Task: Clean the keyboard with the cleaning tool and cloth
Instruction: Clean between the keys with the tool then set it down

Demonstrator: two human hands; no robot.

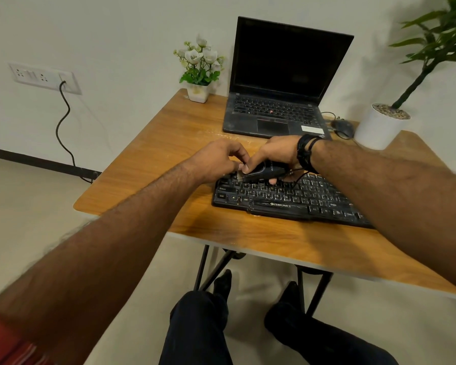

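Observation:
A black keyboard (pixel 295 200) lies on the wooden table (pixel 195 227), in front of me. My right hand (pixel 277 154) grips a small black cleaning tool (pixel 263 173) just above the keyboard's top left keys; a thin cord hangs from it. The tool's pale brush tip (pixel 240 175) points left. My left hand (pixel 219 160) pinches at that brush tip with curled fingers. No cloth is in sight.
An open laptop (pixel 279 83) with a dark screen stands behind the keyboard. A black mouse (pixel 343 127) and a white plant pot (pixel 379 126) sit at the back right, a small flower pot (pixel 198 93) at the back left. My legs show under the table's near edge.

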